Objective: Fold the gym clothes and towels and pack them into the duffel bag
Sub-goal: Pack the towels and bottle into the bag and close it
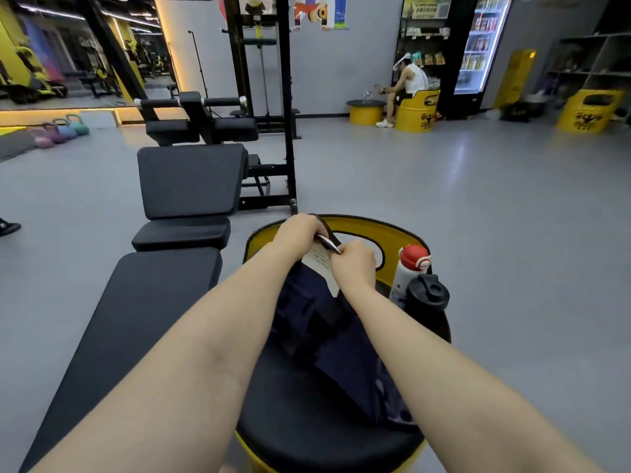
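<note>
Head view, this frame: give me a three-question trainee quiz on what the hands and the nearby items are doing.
1. True or false: both the left hand and the right hand grip the far end of the dark navy garment.
2. Multiple choice: the garment lies on A) the black workout bench, B) the black cushion of the yellow barrel seat, C) the floor.
3. Fill in: beside the white bottle with the red cap stands a ____ bottle.

Key: 1 true, both pinch it near the white label. 2 B. 3 black.
</note>
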The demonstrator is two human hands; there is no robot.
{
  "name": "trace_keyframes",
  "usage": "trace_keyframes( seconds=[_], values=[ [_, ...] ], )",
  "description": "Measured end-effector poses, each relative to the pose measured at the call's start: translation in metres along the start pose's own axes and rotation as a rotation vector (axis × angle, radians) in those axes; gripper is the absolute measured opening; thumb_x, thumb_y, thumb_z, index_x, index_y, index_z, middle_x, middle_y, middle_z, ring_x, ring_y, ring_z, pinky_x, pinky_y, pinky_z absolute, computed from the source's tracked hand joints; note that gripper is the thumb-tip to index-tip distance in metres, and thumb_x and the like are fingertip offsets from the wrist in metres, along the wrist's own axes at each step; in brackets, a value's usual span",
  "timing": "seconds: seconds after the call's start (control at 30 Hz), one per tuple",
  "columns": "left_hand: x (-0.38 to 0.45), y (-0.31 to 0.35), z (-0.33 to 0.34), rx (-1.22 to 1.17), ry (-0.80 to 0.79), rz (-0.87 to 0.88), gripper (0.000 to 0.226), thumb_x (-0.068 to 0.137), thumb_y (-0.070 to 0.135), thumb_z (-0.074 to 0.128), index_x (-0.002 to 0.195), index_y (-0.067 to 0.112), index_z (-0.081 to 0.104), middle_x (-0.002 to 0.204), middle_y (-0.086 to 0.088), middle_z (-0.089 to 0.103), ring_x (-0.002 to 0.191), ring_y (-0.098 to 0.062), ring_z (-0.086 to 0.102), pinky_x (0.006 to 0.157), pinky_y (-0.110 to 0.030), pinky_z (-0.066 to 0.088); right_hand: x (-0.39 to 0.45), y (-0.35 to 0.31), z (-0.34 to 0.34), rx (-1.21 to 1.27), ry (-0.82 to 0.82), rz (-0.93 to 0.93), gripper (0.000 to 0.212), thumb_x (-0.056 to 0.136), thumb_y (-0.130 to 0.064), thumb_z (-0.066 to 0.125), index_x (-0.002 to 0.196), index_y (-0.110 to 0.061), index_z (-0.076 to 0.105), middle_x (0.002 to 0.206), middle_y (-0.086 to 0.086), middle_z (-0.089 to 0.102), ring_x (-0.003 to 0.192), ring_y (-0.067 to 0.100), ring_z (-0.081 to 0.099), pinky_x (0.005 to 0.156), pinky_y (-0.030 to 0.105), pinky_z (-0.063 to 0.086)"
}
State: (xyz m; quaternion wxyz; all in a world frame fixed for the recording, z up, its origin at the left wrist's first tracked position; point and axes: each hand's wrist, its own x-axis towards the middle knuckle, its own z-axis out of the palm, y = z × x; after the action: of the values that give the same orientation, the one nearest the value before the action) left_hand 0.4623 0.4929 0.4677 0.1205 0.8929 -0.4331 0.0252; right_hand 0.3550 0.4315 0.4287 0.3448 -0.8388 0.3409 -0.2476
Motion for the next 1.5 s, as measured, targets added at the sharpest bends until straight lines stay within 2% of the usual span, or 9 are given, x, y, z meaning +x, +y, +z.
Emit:
trace_keyframes(
  seconds=[0.13,0.23,0.4,0.53,0.73,0.93,1.07,1.2,1.5],
  values=[
    [-0.008,-0.001,0.056,-0.257,-0.029,-0.113,0.043,0.090,0.000,0.049,0.126,0.021,0.061,0.130,-0.006,0.058,0.118,-0.027,0.054,0.095,-0.037,0.046,0.005,0.032,0.014,-0.077,-0.063,0.048,0.022,0.091,-0.011,0.050,0.087,-0.008,0.071,0.080,0.010,0.066,0.075,0.029,0.061,0.060,0.030,0.045],
    [-0.030,0.000,0.084,-0.386,0.014,-0.217,0.062,0.090,0.016,0.061,0.146,0.021,0.034,0.155,-0.006,0.025,0.143,-0.024,0.023,0.112,-0.040,0.029,0.006,0.053,0.015,-0.217,-0.113,-0.031,0.021,0.091,-0.017,0.050,0.094,-0.011,0.070,0.089,0.012,0.068,0.087,0.034,0.063,0.068,0.035,0.051],
    [-0.077,0.002,0.117,-0.482,-0.087,-0.593,0.089,0.091,0.014,0.055,0.151,0.022,-0.010,0.160,-0.008,-0.007,0.146,-0.030,0.001,0.112,-0.050,0.026,0.002,0.098,0.010,-0.289,-0.311,-0.149,0.053,0.092,-0.012,0.041,0.143,-0.026,0.037,0.141,0.009,0.048,0.117,0.034,0.052,0.082,0.035,0.044],
    [-0.097,0.007,0.132,-0.656,-0.056,-0.581,0.073,0.093,0.001,0.043,0.153,0.016,0.004,0.160,-0.010,0.008,0.143,-0.029,0.022,0.102,-0.033,0.034,-0.005,0.108,0.013,-0.346,-0.543,-0.224,0.075,0.092,-0.008,0.037,0.152,-0.039,0.004,0.162,-0.003,0.004,0.140,0.034,0.026,0.103,0.047,0.039],
    [-0.081,0.019,0.115,-0.495,0.244,-0.559,0.043,0.097,0.009,0.037,0.138,0.017,0.041,0.122,-0.014,0.059,0.108,-0.034,0.056,0.087,-0.043,0.048,-0.007,0.092,0.020,-0.527,-0.296,-0.323,0.068,0.095,0.000,0.038,0.154,-0.020,0.011,0.161,0.000,0.012,0.144,0.030,0.021,0.109,0.043,0.034],
    [-0.081,0.038,0.129,-0.862,0.110,-0.499,0.046,0.102,0.025,0.035,0.148,0.020,0.031,0.145,-0.005,0.043,0.129,-0.025,0.044,0.097,-0.030,0.040,0.006,0.102,0.030,-0.367,-0.741,-0.234,0.049,0.103,-0.036,0.024,0.151,-0.026,0.026,0.160,-0.002,0.017,0.148,0.028,0.008,0.118,0.049,0.013],
    [-0.100,0.017,0.155,-0.667,0.055,-0.660,0.054,0.100,0.049,0.028,0.150,0.031,0.023,0.158,-0.004,0.016,0.143,-0.035,0.017,0.113,-0.050,0.023,0.016,0.136,0.023,-0.151,-0.448,-0.064,0.058,0.097,-0.047,0.044,0.149,-0.026,0.032,0.158,0.003,0.024,0.146,0.022,0.019,0.117,0.041,0.020],
    [-0.117,0.020,0.178,-0.758,-0.164,-0.742,0.079,0.086,0.070,0.041,0.147,0.047,-0.003,0.160,-0.009,-0.007,0.145,-0.041,0.001,0.115,-0.053,0.015,0.010,0.160,0.028,-0.062,-0.592,0.252,0.097,0.076,-0.073,0.056,0.152,-0.037,0.009,0.161,0.006,0.008,0.148,0.029,0.004,0.118,0.048,0.014],
    [-0.086,0.008,0.197,-0.842,0.079,-0.658,0.077,0.095,0.038,0.052,0.151,0.034,0.000,0.158,-0.008,0.016,0.142,-0.029,0.024,0.109,-0.037,0.027,0.011,0.162,0.072,0.283,-0.535,0.328,0.089,0.087,-0.049,0.062,0.153,-0.033,0.006,0.157,0.002,0.026,0.142,0.028,0.027,0.115,0.040,0.028]
  ],
)
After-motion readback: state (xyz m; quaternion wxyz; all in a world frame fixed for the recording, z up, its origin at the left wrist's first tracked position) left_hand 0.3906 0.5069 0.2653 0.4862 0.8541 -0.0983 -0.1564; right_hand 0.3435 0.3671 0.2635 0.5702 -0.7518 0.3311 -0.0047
